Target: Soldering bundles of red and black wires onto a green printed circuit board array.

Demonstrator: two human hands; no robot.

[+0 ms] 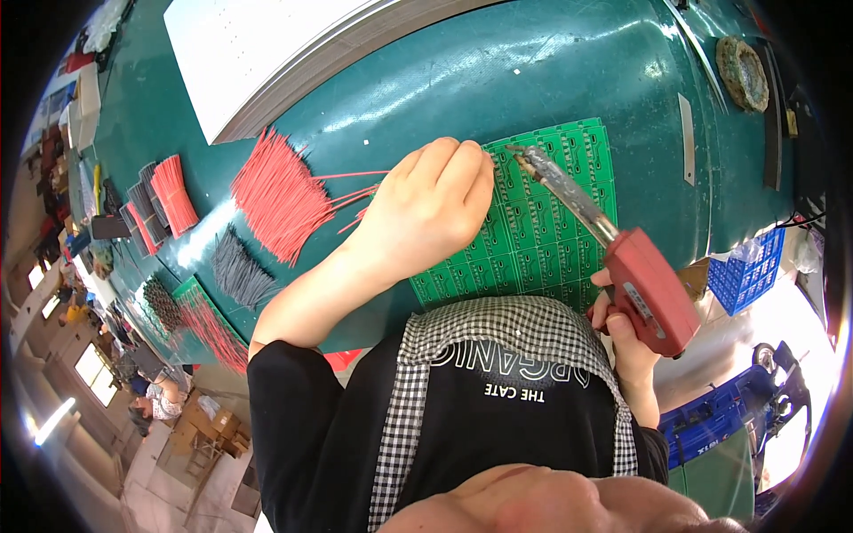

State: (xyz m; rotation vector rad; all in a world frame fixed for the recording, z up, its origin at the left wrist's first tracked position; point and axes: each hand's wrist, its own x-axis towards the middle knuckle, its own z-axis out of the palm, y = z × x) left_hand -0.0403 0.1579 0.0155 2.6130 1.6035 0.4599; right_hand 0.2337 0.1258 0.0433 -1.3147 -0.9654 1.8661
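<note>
My right hand [626, 342] is wrapped around the grip of a red soldering gun [656, 289]. Its metal barrel slants up and to the left, and the tip rests at or just over the far part of a green circuit board panel [555, 235]. Close to that tip, my left hand [437, 197] is closed over the panel's left part, fingers curled and fingertips hidden. A few red wires [354, 193] run into this hand from the left. Beyond them lies a loose heap of red wires [283, 197].
Left on the green table [426, 93] are dark grey wires [240, 269], bundled red wires [174, 195] and a board with red wires attached [211, 324]. A white stack of sheets [258, 53] stands far back. At far right sit a round dish [743, 75] and metal strip [687, 140].
</note>
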